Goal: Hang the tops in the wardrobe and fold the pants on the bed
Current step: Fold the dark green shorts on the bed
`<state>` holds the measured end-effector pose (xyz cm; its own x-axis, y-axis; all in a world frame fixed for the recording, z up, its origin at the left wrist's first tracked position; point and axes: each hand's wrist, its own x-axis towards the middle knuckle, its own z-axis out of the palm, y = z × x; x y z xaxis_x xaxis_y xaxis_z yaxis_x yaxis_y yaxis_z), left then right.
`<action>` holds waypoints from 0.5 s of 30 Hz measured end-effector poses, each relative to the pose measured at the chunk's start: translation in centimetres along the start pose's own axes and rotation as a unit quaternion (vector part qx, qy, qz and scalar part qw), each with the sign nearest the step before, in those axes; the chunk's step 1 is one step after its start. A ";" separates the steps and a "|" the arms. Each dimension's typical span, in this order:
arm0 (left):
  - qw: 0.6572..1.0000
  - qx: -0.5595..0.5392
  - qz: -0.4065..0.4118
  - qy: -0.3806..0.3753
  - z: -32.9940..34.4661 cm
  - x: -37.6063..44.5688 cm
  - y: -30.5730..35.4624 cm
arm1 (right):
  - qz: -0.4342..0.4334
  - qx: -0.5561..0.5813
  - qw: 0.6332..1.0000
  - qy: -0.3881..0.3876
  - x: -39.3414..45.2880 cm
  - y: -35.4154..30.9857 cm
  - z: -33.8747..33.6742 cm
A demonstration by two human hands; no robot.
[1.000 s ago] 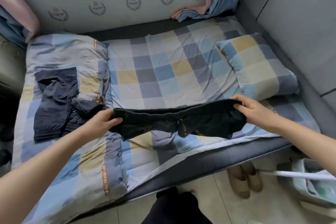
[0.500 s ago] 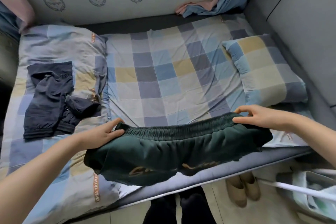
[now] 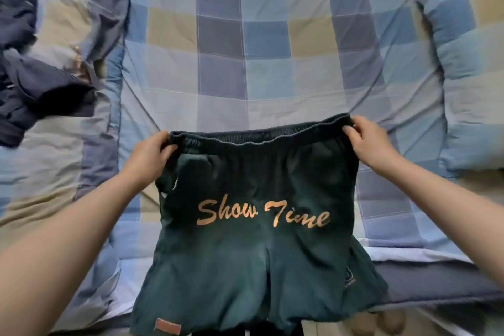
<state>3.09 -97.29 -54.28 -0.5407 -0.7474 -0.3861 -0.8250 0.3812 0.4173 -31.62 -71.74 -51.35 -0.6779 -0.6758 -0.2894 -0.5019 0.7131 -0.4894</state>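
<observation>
Dark green pants (image 3: 259, 248) with orange "Show Time" lettering hang spread out in front of me, over the near edge of the bed (image 3: 272, 68). My left hand (image 3: 150, 155) grips the left end of the elastic waistband. My right hand (image 3: 371, 142) grips the right end of the waistband. The legs drop past the bed's edge, so their lower ends are out of view. A dark navy garment (image 3: 30, 84) lies crumpled on the left side of the bed.
A checked blue, grey and yellow sheet covers the bed. A matching pillow (image 3: 469, 68) lies at the right. A folded checked quilt (image 3: 81, 22) sits at the left under the navy garment. A pair of shoes (image 3: 381, 324) shows on the floor at bottom right.
The green pants were lifted from lying bunched on the bed's edge and now hang open by the waistband, lettering facing me. My view has dropped closer to the bed.
</observation>
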 end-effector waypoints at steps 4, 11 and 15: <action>0.999 -0.028 -0.019 0.031 4.2 1.9 -1.9 | -0.018 0.059 0.998 0.015 1.1 2.5 4.6; 0.990 0.061 0.071 0.104 0.3 5.8 -0.5 | -0.054 0.039 0.995 0.075 4.4 1.2 3.2; 0.976 0.086 0.105 0.170 -3.1 13.1 1.9 | -0.005 0.004 0.996 0.090 12.2 -2.1 1.7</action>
<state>-5.02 -108.00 -56.01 -0.6392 -0.7690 -0.0003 -0.7331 0.6093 0.3021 -37.96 -81.85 -55.23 -0.7590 -0.6373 -0.1331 -0.5045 0.7050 -0.4984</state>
